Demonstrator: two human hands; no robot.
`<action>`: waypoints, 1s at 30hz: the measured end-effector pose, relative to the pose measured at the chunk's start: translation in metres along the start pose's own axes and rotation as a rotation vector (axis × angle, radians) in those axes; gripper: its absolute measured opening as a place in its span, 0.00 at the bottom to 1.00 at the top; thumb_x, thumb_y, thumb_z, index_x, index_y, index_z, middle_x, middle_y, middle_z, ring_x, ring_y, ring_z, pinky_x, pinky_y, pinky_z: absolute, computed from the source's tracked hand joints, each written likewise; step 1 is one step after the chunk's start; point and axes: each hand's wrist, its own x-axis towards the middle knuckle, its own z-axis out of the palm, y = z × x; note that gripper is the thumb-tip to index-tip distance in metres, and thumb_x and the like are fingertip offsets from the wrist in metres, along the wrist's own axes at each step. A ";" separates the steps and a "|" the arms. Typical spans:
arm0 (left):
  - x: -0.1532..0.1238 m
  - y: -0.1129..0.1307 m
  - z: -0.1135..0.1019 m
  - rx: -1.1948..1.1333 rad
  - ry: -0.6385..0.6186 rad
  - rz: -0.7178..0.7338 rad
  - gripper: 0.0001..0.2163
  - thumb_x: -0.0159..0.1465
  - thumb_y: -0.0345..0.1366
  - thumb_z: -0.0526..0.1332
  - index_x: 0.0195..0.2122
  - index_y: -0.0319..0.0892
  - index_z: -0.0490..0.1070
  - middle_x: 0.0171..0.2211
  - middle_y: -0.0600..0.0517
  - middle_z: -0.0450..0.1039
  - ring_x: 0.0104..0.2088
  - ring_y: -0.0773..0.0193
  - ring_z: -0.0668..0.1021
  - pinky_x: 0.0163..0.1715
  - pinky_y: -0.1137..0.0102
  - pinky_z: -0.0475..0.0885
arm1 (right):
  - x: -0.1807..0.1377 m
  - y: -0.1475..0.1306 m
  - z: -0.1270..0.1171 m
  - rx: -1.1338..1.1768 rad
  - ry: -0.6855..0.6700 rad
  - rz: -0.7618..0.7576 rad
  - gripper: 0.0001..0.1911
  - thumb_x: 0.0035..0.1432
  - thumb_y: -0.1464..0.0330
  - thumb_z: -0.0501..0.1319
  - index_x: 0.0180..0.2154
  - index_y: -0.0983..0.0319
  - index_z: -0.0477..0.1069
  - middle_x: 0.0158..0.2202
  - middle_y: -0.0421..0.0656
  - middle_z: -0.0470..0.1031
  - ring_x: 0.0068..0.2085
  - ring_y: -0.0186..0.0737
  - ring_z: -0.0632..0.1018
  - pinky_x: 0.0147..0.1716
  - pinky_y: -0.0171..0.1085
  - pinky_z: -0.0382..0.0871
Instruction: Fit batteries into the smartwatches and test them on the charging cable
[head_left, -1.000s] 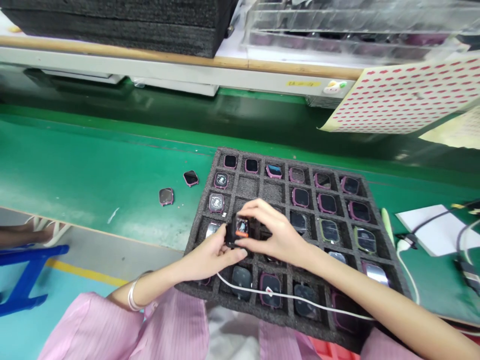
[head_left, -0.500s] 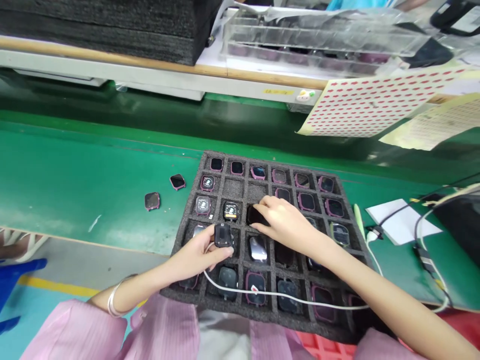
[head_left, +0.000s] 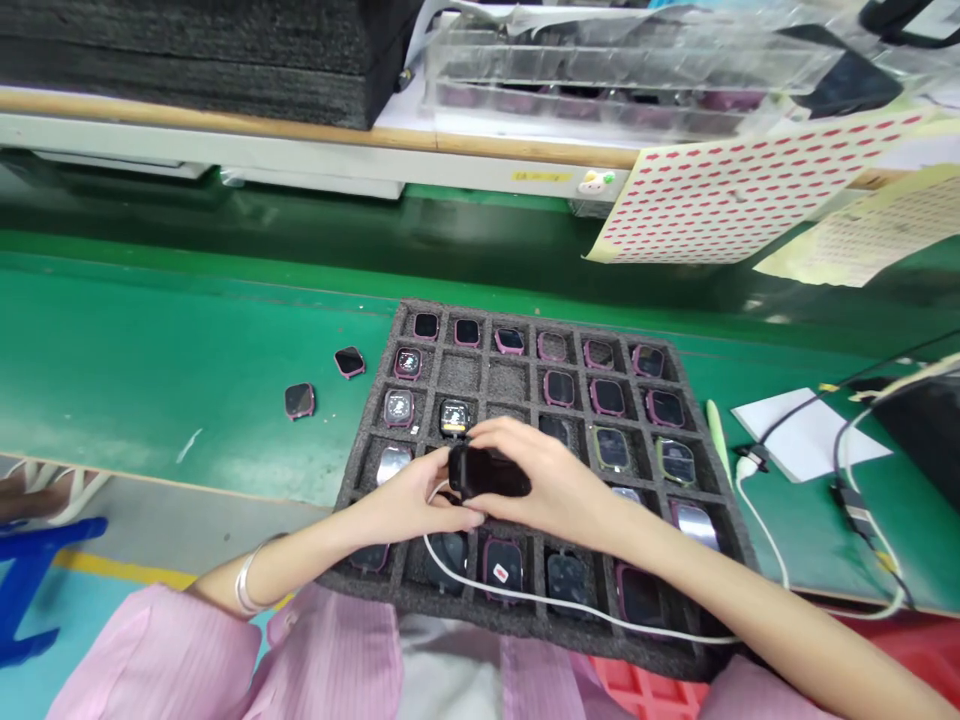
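My left hand (head_left: 412, 497) grips a small black charging dock (head_left: 457, 474) trailing a white cable (head_left: 570, 606). In my right hand (head_left: 559, 482) is a dark smartwatch (head_left: 495, 474), pinched between thumb and fingers. The watch lies against the dock; whether the two are fastened together I cannot tell. Both hands are over a dark grey foam tray (head_left: 459, 372) divided into compartments, most with a watch in them. Just behind the hands, one black watch (head_left: 454, 417) has a lit screen. Part of the tray's middle is hidden under my hands.
Two watches, a nearer one (head_left: 299, 400) and a farther one (head_left: 349, 361), lie on the green bench (head_left: 187, 330) left of the tray. To the right are white paper (head_left: 814, 440) and cable connectors (head_left: 752, 462). A shelf with black foam (head_left: 187, 60) and clear plastic trays (head_left: 600, 75) runs behind.
My right hand has lifted the dark watch out of its compartment and brought it left and towards me, against the charging dock. The left hand still holds the dock.
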 end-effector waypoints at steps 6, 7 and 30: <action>-0.001 0.000 0.002 0.003 0.000 0.043 0.22 0.57 0.33 0.65 0.52 0.41 0.62 0.43 0.48 0.69 0.40 0.62 0.75 0.38 0.68 0.73 | -0.004 0.004 0.032 -0.184 0.079 -0.126 0.21 0.57 0.66 0.64 0.50 0.64 0.63 0.47 0.53 0.73 0.48 0.51 0.74 0.44 0.49 0.70; 0.000 0.000 0.003 0.006 0.016 0.041 0.21 0.58 0.34 0.64 0.52 0.41 0.62 0.42 0.48 0.69 0.39 0.63 0.75 0.38 0.67 0.74 | -0.004 0.006 0.033 -0.203 0.089 -0.154 0.20 0.58 0.66 0.62 0.51 0.64 0.62 0.47 0.53 0.73 0.48 0.51 0.74 0.44 0.49 0.70; -0.001 0.001 0.004 0.016 0.061 0.041 0.15 0.58 0.43 0.63 0.38 0.37 0.65 0.29 0.50 0.71 0.28 0.63 0.77 0.25 0.70 0.76 | -0.006 0.011 0.045 -0.085 0.218 -0.223 0.21 0.55 0.65 0.64 0.49 0.64 0.63 0.40 0.50 0.74 0.39 0.46 0.75 0.38 0.45 0.72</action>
